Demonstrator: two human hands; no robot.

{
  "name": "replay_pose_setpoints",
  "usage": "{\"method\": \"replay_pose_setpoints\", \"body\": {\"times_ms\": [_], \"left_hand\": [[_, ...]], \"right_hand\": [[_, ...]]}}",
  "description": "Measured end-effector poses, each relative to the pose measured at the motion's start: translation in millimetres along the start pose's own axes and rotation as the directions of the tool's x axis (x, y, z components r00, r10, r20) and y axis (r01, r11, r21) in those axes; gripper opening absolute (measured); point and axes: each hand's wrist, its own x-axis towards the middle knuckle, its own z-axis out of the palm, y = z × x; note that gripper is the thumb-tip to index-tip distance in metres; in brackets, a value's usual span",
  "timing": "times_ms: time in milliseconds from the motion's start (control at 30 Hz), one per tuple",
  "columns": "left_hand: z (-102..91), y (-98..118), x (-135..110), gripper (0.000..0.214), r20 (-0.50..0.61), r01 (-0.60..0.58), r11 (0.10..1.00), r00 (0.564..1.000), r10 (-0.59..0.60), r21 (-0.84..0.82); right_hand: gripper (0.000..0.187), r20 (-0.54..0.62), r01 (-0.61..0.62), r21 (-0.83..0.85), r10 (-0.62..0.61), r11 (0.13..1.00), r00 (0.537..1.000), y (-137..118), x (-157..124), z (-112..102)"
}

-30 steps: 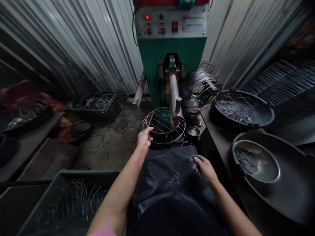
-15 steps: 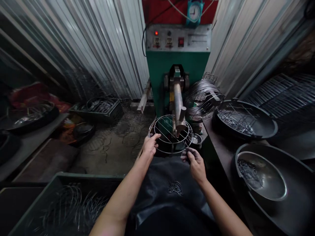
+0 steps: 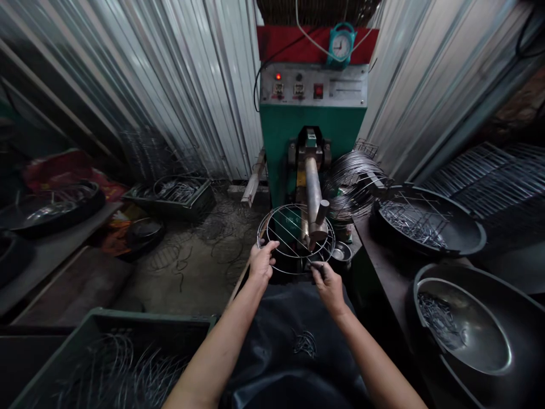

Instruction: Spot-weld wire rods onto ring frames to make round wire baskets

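Observation:
My left hand (image 3: 261,262) grips the left rim of a round wire rack (image 3: 293,259), thumb on top. The rack has two rings joined by straight wires, and it is held under the tip of a green machine's metal arm (image 3: 314,187). At the rack's near right edge my right hand (image 3: 330,287) is closed in a pinch. What lies between its fingertips is too small and dark to make out. Several short bent wires (image 3: 305,344) rest on the dark apron (image 3: 272,324) over my lap.
Left, a green crate (image 3: 97,313) holds curved wires; another crate (image 3: 191,207) stands farther back. On the right are a wire coil (image 3: 355,176), a black pan (image 3: 464,227) with wire pieces, and a metal bowl (image 3: 485,318) inside a larger pan. The machine's control panel (image 3: 340,85) faces me.
My right hand has moved left and in along the rack's near edge. My left hand keeps its grip. The view has tilted up a little, so the machine sits lower.

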Motion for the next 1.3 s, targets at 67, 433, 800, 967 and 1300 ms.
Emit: {"method": "replay_pose_setpoints", "body": {"times_ms": [67, 433, 800, 967, 1300], "left_hand": [[-0.7, 0, 0, 0.054, -0.005, -0.01, 1.0, 1.0, 0.01, 0.013], [4.7, -8, 0, 0.049, 0.027, 0.025, 1.0, 0.999, -0.025, -0.006], [7.2, -11, 10, 0.044, 0.013, 0.064, 0.998, 0.998, -0.063, -0.022], [9.2, -8, 14, 0.041, -0.007, 0.1, 0.995, 0.995, -0.1, -0.004], [11.5, -6, 9, 0.043, -0.081, 0.075, 0.997, 0.994, -0.075, 0.001]], "right_hand": [[0.021, 0.015, 0.025, -0.054, -0.024, 0.998, 1.0, 7, 1, 1], [0.022, -0.043, -0.136, 0.204, 0.148, 0.969, 0.988, 1, -2, 3], [0.019, -0.042, -0.076, 0.13, 0.082, 0.989, 0.996, 1, 6, 2], [0.021, -0.02, -0.084, 0.122, 0.088, 0.989, 0.996, 0, 11, 2], [0.029, -0.165, -0.15, 0.293, 0.205, 0.944, 0.965, 1, -1, -10]]}}
